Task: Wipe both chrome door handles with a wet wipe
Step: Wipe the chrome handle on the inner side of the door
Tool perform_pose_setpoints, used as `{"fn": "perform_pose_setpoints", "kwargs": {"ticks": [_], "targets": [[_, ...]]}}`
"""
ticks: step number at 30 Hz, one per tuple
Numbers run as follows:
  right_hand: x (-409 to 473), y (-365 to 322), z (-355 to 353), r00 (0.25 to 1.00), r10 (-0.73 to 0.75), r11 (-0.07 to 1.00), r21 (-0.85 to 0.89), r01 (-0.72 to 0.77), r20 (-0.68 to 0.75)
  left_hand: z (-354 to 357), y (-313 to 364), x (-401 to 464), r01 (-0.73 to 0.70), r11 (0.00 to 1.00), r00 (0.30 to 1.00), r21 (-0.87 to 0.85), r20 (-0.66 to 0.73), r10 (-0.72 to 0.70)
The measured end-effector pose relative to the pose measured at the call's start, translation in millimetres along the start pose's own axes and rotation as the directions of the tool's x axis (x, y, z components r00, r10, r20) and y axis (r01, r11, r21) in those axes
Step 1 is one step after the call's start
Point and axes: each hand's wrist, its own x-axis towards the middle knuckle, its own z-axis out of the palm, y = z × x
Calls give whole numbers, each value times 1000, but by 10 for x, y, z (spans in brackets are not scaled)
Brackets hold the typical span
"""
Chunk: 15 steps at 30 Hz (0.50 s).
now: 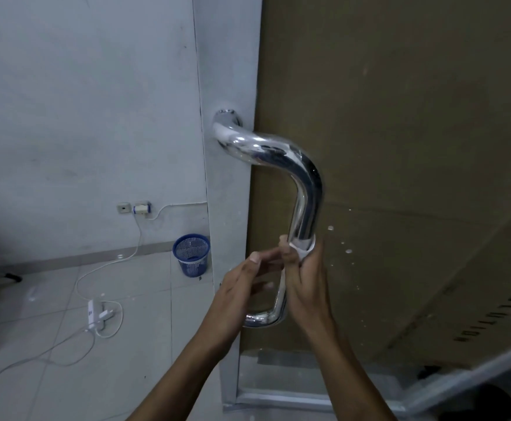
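L arm (187,360): bare, no sleeve | R arm (348,360): same

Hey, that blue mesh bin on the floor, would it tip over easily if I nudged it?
Probably yes. The bin looks like thin open-mesh plastic, so likely light. It narrows toward its base, which suggests a high nudge could tip it. On the smooth floor tiles, a low push might just slide it.

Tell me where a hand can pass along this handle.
Free: the upper chrome handle, bare from its top mount to the wet wipe. Crowded: the middle, where the right hand grips the wipe and the left hand hovers beside it.
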Motion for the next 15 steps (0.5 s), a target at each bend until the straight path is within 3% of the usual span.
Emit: {"fn": "perform_pose_setpoints", "kwargs": {"ticks": [6,9,12,15], "targets": [[497,-598,-135,960,-275,957,-107,269,-47,-32,62,57,24,1000,999,-9,-21,-24],[659,-819,-226,922,-387,892,-244,381,27,-29,139,70,-29,1000,997,-11,-74,28],[654,-822,-295,913,-391,869,-280,409,118,-34,259,101,-104,994,989,-32,-105,100],[493,-695,-330,951,-287,920,-246,306,111,-76,375,120,-172,983,977,-55,-136,164]]}}
